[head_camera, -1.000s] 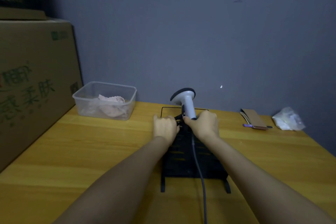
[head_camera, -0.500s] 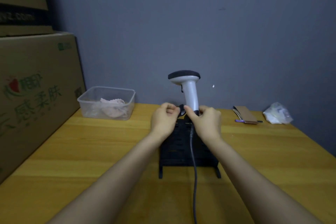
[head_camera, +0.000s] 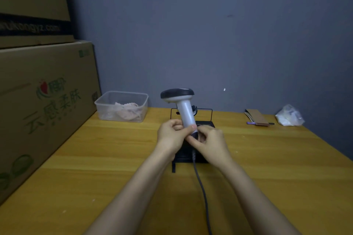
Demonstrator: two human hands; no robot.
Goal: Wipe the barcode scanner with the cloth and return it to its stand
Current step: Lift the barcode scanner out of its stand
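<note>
The white barcode scanner (head_camera: pixel 183 107) with a dark head is held upright above the black stand (head_camera: pixel 203 124) in the middle of the table. My left hand (head_camera: pixel 172 134) is wrapped around the lower part of its handle. Just to the right, my right hand (head_camera: pixel 210 141) pinches the handle's base where the grey cable (head_camera: pixel 200 187) comes out. The cable trails toward me. A pinkish cloth (head_camera: pixel 126 111) lies in a clear plastic tub (head_camera: pixel 103 108) at the back left, away from both hands.
Large cardboard boxes (head_camera: pixel 42 101) are stacked along the left edge of the wooden table (head_camera: pixel 95 158). At the back right lie a brown card sleeve (head_camera: pixel 256 116) and a crumpled clear plastic bag (head_camera: pixel 289 115). A grey wall stands close behind.
The scanner has come up off the stand and toward me. My left hand moved from the stand onto the handle, and my right hand slid down to the handle's base.
</note>
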